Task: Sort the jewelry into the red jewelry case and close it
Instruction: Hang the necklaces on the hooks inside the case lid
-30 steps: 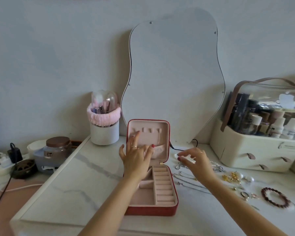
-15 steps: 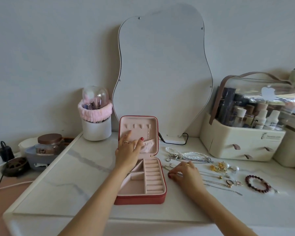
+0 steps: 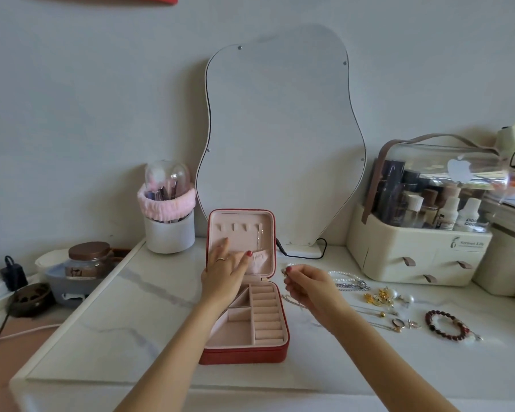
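Jewelry (image 3: 381, 297) lies spread over the white tabletop (image 3: 107, 322) to the right of the red jewelry case (image 3: 244, 349), and most of it is not yet sorted. We keep the case open in front of us, its lid (image 3: 241, 230) standing upright at the back so the pink trays face up and are easy to reach. Our left hand (image 3: 223, 276) lies with straight fingers flat against the inside of the lid, near its elastic pocket; we judge this steadies the lid so that it does not fall shut while the other hand works. Our right hand (image 3: 311, 285) hovers just beside the case's right edge with its fingers curled in a pinch on a thin silver chain (image 3: 293, 301), whose loose part trails down to the table. We hold it high, probably to free it from the other pieces and carry it across without tangling.

Still on the table are a pearl necklace (image 3: 347, 275), gold pieces, small rings (image 3: 398, 322) and a dark red bead bracelet (image 3: 446, 325), well apart from the case. The compartments look bare, apart from something thin hanging from the right-hand hook in the lid. The chain will likely suit the lid hooks or the pocket.
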